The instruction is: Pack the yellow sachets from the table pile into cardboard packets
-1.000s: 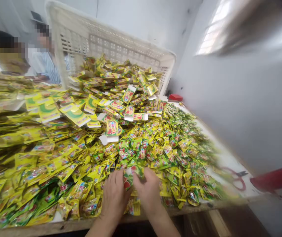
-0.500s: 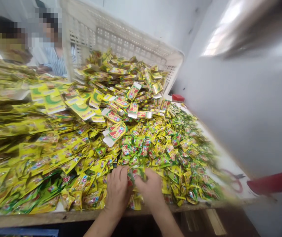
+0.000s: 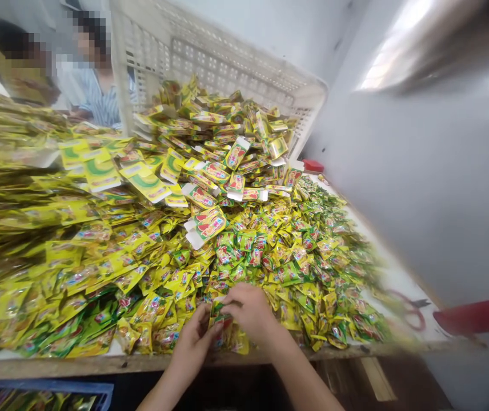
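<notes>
A deep heap of small yellow and green sachets (image 3: 265, 251) covers the table. At its near edge my left hand (image 3: 193, 339) and my right hand (image 3: 248, 311) meet over one small sachet (image 3: 217, 315), both with fingers pinched on it. Flat yellow cartons (image 3: 204, 225) lie higher on the heap, beyond my hands. The lower part of the held sachet is hidden behind my fingers.
A white plastic crate (image 3: 227, 63) leans tipped at the back, cartons spilling from it. Red-handled scissors (image 3: 407, 311) lie on the bare table strip at right, beside a grey wall. A red object (image 3: 480, 314) juts in at right. Two people sit at back left.
My hands have drawn back toward the table's front edge with a sachet between them. The view has tilted slightly downward.
</notes>
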A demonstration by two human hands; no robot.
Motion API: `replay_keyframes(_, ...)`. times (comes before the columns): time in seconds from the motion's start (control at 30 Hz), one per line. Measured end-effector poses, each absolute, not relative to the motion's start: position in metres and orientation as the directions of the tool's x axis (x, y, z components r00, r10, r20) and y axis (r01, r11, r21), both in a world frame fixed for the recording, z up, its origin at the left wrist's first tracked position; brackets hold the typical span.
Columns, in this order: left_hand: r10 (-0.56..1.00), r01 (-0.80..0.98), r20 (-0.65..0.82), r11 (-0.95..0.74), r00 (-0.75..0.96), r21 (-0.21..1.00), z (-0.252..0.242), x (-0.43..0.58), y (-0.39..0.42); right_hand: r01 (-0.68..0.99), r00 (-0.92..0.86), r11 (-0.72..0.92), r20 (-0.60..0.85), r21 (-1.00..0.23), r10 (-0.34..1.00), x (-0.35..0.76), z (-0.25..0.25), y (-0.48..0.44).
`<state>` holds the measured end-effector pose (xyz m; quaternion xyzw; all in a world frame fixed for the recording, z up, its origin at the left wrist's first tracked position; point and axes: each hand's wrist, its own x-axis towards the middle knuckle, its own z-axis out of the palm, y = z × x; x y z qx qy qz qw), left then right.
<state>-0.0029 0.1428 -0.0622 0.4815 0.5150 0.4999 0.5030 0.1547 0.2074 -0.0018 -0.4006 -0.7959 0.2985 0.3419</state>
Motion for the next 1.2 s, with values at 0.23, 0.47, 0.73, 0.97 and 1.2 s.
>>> replay_keyframes(0.23,0.997,-0.155,-0.064,0.070,0.042,0.985,-0.060,-0.006,0.144,0.496,-0.593,0.651,0.324,-0.575,0.737,0.154,0.005,0.208)
replay_keyframes(0.47,0.995,-0.118,-0.104,0.103,0.000,0.988,-0.059,-0.007,0.137,0.401,-0.306,0.448,0.344,-0.799,0.888,0.159,-0.013,0.176)
replay_keyframes(0.73,0.951,-0.231,-0.300,0.310,0.075,0.922,-0.042,-0.022,0.126,-0.232,-0.333,-0.400,-0.314,-0.887,0.889,0.164,-0.026,0.167)
replay_keyframes(0.97,0.900,-0.302,-0.361,0.424,0.243,0.854,-0.023,-0.020,0.139,-0.102,-0.360,-0.422,-0.362,-0.901,0.860,0.152,-0.026,0.168)
replay_keyframes(1.2,0.944,-0.230,-0.324,0.302,-0.060,0.925,-0.036,-0.019,0.145,-0.042,-0.242,-0.047,-0.035,-0.998,0.970,0.146,-0.022,0.174)
